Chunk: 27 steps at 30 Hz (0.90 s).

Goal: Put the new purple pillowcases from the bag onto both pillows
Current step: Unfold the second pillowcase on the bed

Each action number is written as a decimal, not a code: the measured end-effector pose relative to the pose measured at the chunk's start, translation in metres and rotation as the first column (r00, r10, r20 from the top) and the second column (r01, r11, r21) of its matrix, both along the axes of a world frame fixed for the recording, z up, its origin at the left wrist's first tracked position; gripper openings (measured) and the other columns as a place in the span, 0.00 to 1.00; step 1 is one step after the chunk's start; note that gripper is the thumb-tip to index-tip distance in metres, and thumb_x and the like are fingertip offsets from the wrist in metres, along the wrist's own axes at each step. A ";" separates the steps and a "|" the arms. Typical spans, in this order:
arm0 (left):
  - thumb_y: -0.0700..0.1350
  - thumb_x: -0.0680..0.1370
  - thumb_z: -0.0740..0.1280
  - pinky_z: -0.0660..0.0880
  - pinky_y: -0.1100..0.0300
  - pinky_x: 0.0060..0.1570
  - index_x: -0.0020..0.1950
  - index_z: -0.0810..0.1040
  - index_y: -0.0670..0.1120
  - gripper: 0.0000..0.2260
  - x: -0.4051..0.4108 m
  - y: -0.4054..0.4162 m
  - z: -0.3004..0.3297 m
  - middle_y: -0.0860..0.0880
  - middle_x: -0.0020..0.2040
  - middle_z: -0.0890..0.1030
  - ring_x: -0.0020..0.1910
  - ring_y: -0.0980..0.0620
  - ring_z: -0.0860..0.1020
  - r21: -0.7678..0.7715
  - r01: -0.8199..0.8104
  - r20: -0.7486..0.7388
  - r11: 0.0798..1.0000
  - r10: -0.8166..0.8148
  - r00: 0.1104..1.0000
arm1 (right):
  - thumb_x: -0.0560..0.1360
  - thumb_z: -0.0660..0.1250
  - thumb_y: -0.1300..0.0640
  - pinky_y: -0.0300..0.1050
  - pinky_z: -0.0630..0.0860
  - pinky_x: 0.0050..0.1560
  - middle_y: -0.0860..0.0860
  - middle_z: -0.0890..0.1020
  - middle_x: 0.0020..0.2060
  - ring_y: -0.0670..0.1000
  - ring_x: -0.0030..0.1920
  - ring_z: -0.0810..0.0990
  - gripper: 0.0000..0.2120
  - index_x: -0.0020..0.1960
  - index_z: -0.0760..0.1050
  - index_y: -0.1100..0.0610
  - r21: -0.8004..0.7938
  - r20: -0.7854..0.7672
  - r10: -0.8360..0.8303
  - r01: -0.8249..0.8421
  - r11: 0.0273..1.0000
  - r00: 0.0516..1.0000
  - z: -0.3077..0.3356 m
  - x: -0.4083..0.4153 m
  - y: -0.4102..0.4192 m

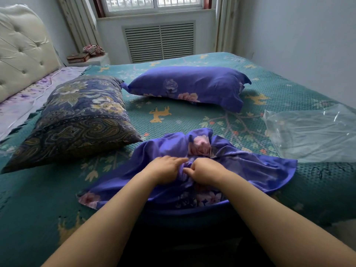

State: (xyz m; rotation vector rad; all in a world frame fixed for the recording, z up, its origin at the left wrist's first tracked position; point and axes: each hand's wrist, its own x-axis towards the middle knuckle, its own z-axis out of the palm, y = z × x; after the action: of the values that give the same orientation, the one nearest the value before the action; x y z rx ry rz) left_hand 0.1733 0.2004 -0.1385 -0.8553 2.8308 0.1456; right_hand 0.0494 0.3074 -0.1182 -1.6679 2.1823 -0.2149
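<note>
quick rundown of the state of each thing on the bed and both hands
far pillow: already in a purple pillowcase
near pillow: still in its dark paisley case
loose purple pillowcase: bunched up, not on a pillow
plastic bag: lying flat, looks empty
left hand: on the loose pillowcase, grip unclear
right hand: fingers curled, gripping the loose pillowcase

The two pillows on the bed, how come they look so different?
The far pillow already wears a plain purple case with pink flowers; the near pillow on the left still shows a dark navy paisley cover with gold flowers. The far pillow lies flat across the bed, while the near pillow sits angled, one corner pointing at the loose purple pillowcase that both hands are bunching. Both rest on the teal bedspread and look about equally plump.
</note>
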 end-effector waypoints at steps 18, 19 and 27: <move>0.50 0.73 0.66 0.63 0.58 0.35 0.32 0.68 0.47 0.13 -0.043 0.055 0.103 0.47 0.34 0.73 0.39 0.42 0.73 0.016 -0.057 -0.480 0.998 0.058 0.875 | 0.73 0.60 0.69 0.39 0.71 0.38 0.53 0.74 0.42 0.51 0.40 0.74 0.10 0.49 0.66 0.56 -0.258 0.833 -0.240 0.733 0.630 0.499 0.058 -0.020 0.037; 0.48 0.73 0.65 0.63 0.58 0.35 0.33 0.70 0.45 0.11 -0.046 0.057 0.113 0.44 0.35 0.75 0.41 0.40 0.74 -0.017 -0.083 -0.510 0.996 0.063 0.858 | 0.73 0.59 0.69 0.41 0.70 0.42 0.53 0.74 0.44 0.53 0.44 0.75 0.11 0.51 0.67 0.57 -0.298 0.807 -0.250 0.734 0.610 0.535 0.067 -0.021 0.035; 0.43 0.74 0.61 0.65 0.55 0.37 0.36 0.68 0.45 0.07 -0.038 0.072 0.188 0.38 0.41 0.80 0.42 0.37 0.77 -0.074 -0.272 -0.832 0.959 0.091 0.547 | 0.77 0.61 0.50 0.51 0.73 0.47 0.55 0.72 0.57 0.60 0.51 0.79 0.14 0.60 0.68 0.55 -0.749 -0.069 -0.395 0.214 0.627 0.916 0.132 -0.015 0.055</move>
State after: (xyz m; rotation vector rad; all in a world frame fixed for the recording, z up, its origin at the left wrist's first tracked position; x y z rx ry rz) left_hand 0.1355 0.2724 0.0494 -1.4493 3.6601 0.4000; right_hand 0.0348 0.3620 0.0141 -1.7054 2.7766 -1.2051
